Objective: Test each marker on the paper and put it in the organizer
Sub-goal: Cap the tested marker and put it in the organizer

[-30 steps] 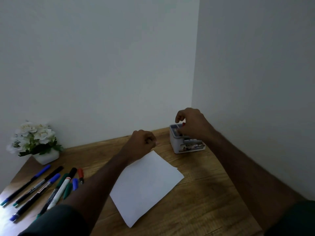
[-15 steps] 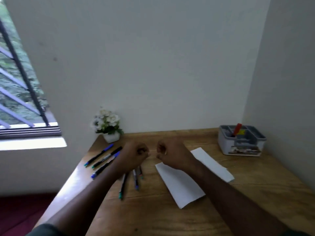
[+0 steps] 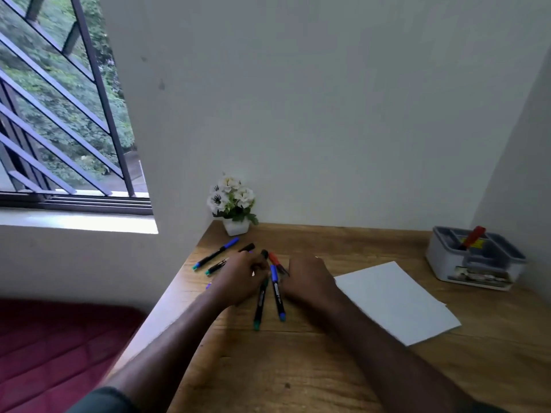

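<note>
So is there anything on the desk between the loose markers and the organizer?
Only the sheet of paper, lying flat on the desk between the markers and the organizer. It's where each marker gets tested anyway. Nothing upright blocks the way, and both hands are at the markers.

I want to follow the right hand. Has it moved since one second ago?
Yes. The right hand left the organizer and now rests left of the paper, beside the markers.
</note>
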The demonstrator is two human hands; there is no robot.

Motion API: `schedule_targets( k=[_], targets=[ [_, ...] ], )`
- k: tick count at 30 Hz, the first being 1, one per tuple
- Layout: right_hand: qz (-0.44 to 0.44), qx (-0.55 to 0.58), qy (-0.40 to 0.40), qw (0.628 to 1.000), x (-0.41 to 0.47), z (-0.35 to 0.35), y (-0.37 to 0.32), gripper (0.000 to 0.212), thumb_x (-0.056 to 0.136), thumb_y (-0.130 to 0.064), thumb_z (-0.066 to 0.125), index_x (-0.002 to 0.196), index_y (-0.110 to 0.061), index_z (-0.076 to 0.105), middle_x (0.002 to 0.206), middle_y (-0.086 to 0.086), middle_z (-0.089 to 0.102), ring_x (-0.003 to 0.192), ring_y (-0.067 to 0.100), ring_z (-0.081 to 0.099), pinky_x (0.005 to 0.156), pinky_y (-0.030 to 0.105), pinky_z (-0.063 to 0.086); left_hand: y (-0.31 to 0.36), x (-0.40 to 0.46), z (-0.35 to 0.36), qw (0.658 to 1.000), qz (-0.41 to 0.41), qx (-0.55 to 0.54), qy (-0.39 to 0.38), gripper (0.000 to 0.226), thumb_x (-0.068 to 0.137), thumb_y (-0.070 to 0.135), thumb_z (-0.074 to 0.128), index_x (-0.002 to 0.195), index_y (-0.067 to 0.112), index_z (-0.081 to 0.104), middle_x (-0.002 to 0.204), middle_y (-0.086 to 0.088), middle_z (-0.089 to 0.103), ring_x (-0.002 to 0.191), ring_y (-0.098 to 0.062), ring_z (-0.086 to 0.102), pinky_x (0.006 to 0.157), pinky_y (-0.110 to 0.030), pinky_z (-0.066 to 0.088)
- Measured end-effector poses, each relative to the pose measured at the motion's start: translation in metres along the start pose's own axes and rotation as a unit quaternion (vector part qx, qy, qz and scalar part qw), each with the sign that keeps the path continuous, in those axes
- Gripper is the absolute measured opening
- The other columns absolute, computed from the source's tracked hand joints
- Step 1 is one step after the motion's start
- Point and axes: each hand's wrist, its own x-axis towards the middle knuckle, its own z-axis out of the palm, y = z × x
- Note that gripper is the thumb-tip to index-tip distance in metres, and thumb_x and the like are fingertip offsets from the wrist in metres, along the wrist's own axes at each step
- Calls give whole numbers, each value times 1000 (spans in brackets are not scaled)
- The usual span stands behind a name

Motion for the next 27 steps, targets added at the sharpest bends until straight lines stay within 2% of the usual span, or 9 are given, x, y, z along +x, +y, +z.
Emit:
schedule_targets(
  k=[4,6,8,10,14,19,21,24,27],
  targets=[
    [6,62,163,985,1,-11,19,14,90,-31,59,92,-18,65,84,-3,64,80,16,61,66,30,51,4,2,3,994,33,-66,87,21,86,16,69,101,29,66,85,14,62,75,2,55,65,-13,40],
    [-12,165,184,969,1,-21,37,6,89,-26,65,88,-21,68,80,-7,67,76,6,63,65,22,49,9,6,8,987,42,-103,114,25,84,18,72,105,30,63,88,13,57,79,-1,54,68,-15,42],
    [-26,253,180,950,-2,-30,55,9,87,-19,72,82,-24,69,76,-11,67,72,-3,63,64,11,45,14,14,15,984,51,-128,117,32,84,23,72,114,30,62,105,11,55,95,-2,54,79,-20,47],
    [-24,307,170,936,-4,-34,75,9,85,-15,75,80,-21,71,71,-9,68,67,-2,62,65,14,46,21,23,22,983,52,-139,105,36,85,28,72,119,34,61,113,11,53,103,-5,53,85,-25,48],
    [-26,365,149,919,-4,-41,103,4,84,-15,78,85,-17,75,72,0,71,67,9,65,65,32,54,42,41,34,985,67,-153,43,28,89,29,68,117,30,65,112,14,60,103,-1,55,85,-20,44],
    [-74,511,154,842,-3,-44,121,4,84,-7,76,85,-10,76,68,9,66,62,18,58,57,29,47,49,62,52,983,46,-177,-22,22,89,43,65,111,41,68,108,22,68,103,1,59,92,-29,48],
    [-81,551,138,819,0,-41,124,2,84,-11,76,86,-11,75,69,13,65,62,21,57,54,29,45,53,65,56,980,67,-182,-34,18,89,38,66,106,42,68,104,23,68,99,3,59,86,-23,47],
    [-93,532,107,835,1,-37,120,11,88,-10,73,85,1,70,71,24,66,59,22,58,51,27,45,70,59,54,967,153,-195,-54,18,92,16,65,105,26,71,96,26,68,93,6,60,77,-8,40],
    [-96,520,90,844,3,-37,120,30,91,-13,70,76,12,61,64,20,64,53,26,57,48,27,42,81,52,49,946,212,-226,-94,17,95,5,59,101,14,71,96,15,71,89,-4,64,75,-15,46]
  ],
)
